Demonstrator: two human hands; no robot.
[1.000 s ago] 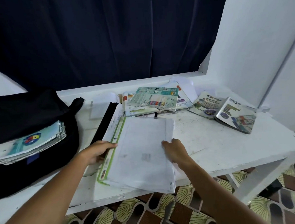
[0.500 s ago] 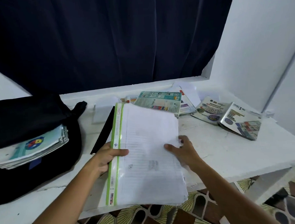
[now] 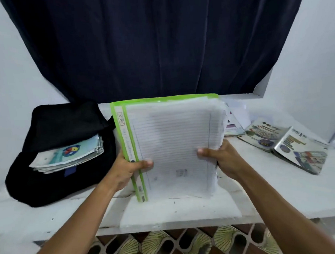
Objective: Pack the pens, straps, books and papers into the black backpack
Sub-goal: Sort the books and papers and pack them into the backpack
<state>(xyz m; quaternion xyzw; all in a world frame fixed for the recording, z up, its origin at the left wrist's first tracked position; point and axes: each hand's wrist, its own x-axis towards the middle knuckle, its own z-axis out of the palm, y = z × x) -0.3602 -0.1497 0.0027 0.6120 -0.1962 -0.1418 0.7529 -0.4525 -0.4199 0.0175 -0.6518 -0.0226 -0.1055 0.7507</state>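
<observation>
The lined paper stack point(image 3: 173, 145) looks matt and thin, held in a glossy green plastic folder point(image 3: 124, 132). Left of it sits a matt black cloth backpack point(image 3: 55, 181) — to the right, a book point(image 3: 284, 146) with shiny covers lies on the scuffed, white-painted table point(image 3: 271, 195).

Upright paper stack point(image 3: 173, 145) between both hands, beside black backpack point(image 3: 55, 181)

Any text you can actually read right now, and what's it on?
"LOMBOK": label on the green folder spine, reading sideways.
Smaller print lower on that spine: blurred.
Grey marks on the lined paper: unreadable.
Covers on the open book and the books in the backpack: too blurred.
</observation>
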